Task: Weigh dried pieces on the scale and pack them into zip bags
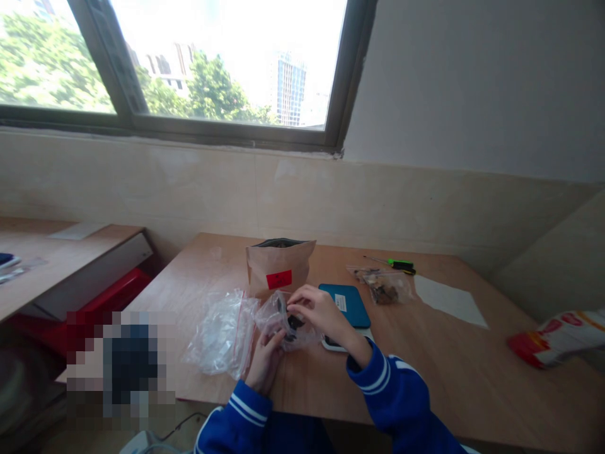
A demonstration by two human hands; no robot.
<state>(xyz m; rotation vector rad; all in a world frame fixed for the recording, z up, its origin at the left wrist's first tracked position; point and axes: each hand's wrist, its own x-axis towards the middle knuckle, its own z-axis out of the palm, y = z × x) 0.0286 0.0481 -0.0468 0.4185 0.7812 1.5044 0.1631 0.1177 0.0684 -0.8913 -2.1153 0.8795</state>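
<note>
My left grip pinches the lower side of a clear zip bag, closed on the plastic to steady it above the table. My right grip curls over the bag, fingers pressing at a dark object inside. A crumpled second bag lies just beside, a kraft pouch behind.

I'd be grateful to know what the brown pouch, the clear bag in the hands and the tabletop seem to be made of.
The brown pouch looks like matte kraft paper, dark-lined at its mouth. The clear bag looks like thin plastic, glossy and crinkled. The tabletop looks like smooth, light-brown wood, though laminate is possible.
</note>
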